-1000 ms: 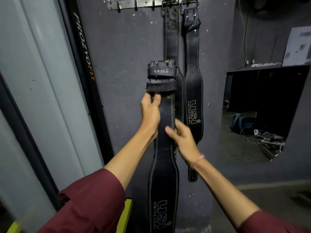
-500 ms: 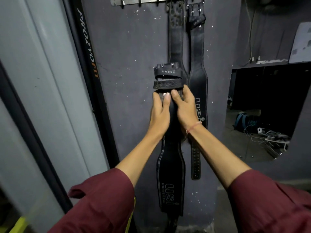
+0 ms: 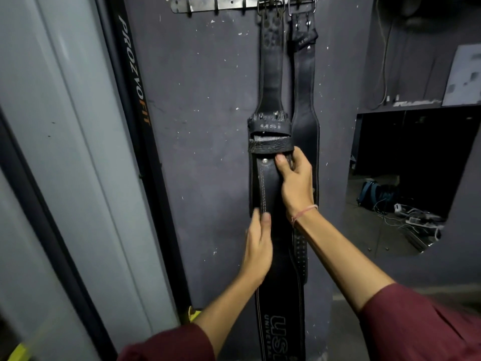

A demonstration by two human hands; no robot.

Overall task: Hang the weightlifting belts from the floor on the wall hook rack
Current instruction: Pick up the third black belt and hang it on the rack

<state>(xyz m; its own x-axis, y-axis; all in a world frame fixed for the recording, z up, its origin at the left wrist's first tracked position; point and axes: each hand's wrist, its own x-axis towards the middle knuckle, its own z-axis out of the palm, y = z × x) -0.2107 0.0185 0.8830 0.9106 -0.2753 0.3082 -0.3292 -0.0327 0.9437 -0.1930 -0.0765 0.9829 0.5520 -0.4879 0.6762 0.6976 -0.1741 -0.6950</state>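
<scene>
A metal hook rack (image 3: 221,2) runs along the top of the dark wall. Two black belts hang from its right hooks by their buckles, the left hanging belt (image 3: 270,74) and the right hanging belt (image 3: 303,82). In front of them I hold a third black belt (image 3: 266,183), upright, with its buckle end and loops up and the white USI lettering at the bottom. My right hand (image 3: 296,186) grips it just under the loop. My left hand (image 3: 257,248) pinches its left edge lower down.
A dark upright bar (image 3: 135,82) lettered PROZVOFIT leans left of the rack. Grey panels (image 3: 65,152) fill the left side. At right a wall opening (image 3: 406,178) shows a bag and cables on a floor. Free hooks show on the rack's left part.
My left hand has slid down the belt from beside the loop to a lower grip. My right hand stays just under the loop. The view has tilted slightly.
</scene>
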